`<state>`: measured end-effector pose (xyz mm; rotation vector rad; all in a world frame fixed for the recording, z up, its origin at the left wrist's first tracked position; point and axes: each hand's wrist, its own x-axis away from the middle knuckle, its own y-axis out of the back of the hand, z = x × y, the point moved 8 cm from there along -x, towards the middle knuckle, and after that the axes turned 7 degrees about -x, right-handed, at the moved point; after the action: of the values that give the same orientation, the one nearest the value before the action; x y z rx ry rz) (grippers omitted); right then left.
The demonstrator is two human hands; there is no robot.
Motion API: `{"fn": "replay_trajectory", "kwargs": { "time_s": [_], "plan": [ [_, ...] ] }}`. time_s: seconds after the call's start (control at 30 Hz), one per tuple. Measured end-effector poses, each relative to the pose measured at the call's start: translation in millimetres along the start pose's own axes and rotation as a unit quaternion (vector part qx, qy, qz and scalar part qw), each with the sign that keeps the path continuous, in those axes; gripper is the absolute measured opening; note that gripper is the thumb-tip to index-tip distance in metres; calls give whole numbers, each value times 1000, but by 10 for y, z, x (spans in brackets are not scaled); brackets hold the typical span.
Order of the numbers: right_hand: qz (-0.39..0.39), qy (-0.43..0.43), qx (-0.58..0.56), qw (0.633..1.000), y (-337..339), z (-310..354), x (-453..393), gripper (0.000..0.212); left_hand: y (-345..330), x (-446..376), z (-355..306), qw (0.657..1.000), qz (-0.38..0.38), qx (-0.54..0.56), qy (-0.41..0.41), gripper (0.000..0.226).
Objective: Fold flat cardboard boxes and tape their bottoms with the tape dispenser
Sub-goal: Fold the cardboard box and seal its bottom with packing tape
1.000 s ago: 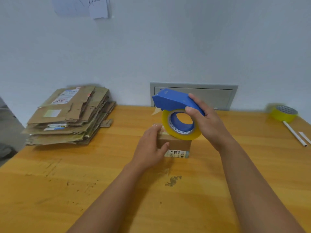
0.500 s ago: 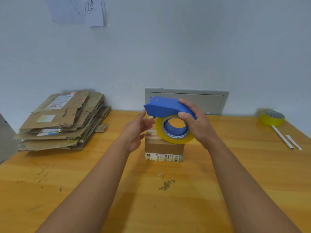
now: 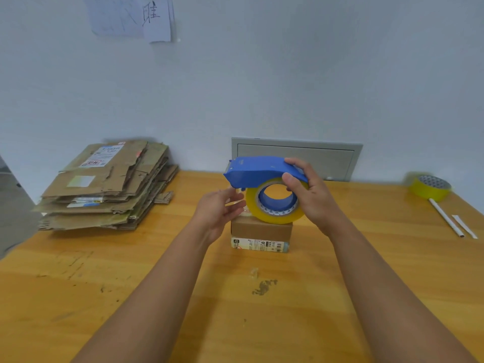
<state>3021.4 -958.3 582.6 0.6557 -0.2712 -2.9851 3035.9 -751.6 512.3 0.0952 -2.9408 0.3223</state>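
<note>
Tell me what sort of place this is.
Probably a small packing station: a wooden table against a bare wall, a stack of flattened cartons, and a spare tape roll.

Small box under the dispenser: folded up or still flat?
Folded up. The small cardboard box stands on the table as a block, with a front wall and top face showing, unlike the flat cardboard stack at left.

You're seeing an evenly lit, fairly bright scene under soft, diffuse light with no hard shadows. The surface [image 3: 78, 297] carries a mild sheen, strongest near its far right corner. The wide-angle lens bows the surface's edges and stretches your forearms at the bottom corners. The left hand [image 3: 217, 213] is slightly soft; detail elsewhere is moderately sharp.
</note>
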Motion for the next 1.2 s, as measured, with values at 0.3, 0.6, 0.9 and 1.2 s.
{"fn": "replay_trajectory", "kwargs": {
  "time_s": [0.3, 0.6, 0.9, 1.2],
  "plan": [
    [21, -10, 14, 1000, -19, 80, -137, 27, 133, -12, 13, 998, -51, -11, -19, 10],
    [-2, -9, 6, 1000, 153, 90, -126, 26, 62, -54, 32, 999, -36, 0, -19, 8],
    [21, 3, 13, 1000, 197, 128, -95, 33, 47, -73, 13, 999, -39, 0, -18, 11],
    [5, 2, 1, 1000, 219, 89, -87, 27, 188, -120, 105, 998, -53, -25, 4, 10]
  ]
}}
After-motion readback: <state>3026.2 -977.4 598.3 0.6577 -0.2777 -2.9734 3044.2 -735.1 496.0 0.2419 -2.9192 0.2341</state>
